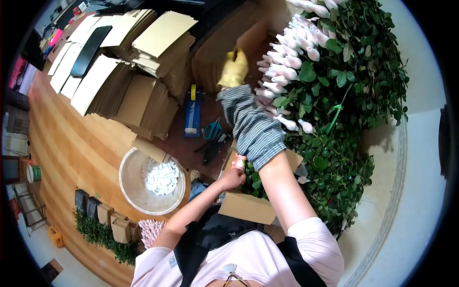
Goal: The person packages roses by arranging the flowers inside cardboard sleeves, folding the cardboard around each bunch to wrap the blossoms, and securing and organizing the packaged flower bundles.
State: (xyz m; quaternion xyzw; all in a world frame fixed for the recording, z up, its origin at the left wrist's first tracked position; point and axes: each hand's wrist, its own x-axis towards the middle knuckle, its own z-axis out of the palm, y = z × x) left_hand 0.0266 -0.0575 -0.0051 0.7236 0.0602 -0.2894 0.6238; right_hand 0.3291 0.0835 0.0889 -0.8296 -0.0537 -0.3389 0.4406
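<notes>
My left hand (232,179) is bare and closed around a pink rose (238,161), just above an open cardboard box (247,207) in front of my body. Green leaves (256,182) show in the box beside that hand. My right hand (234,71), in a yellow glove with a striped sleeve above it, reaches forward over the work table. Its fingers look pinched at the edge of a brown cardboard sheet (256,42); the fingertips are slightly blurred. Right of this arm lie many roses in white-pink net sleeves (284,60), heads toward the glove.
Cardboard stacks (143,103) fill the table's left, with a phone (91,51) on top. A blue tape dispenser (192,117), teal scissors (212,129) and a dark tool (215,149) lie mid-table. A bin (125,184) of white pieces stands left. Leafy stems (330,158) bank up right.
</notes>
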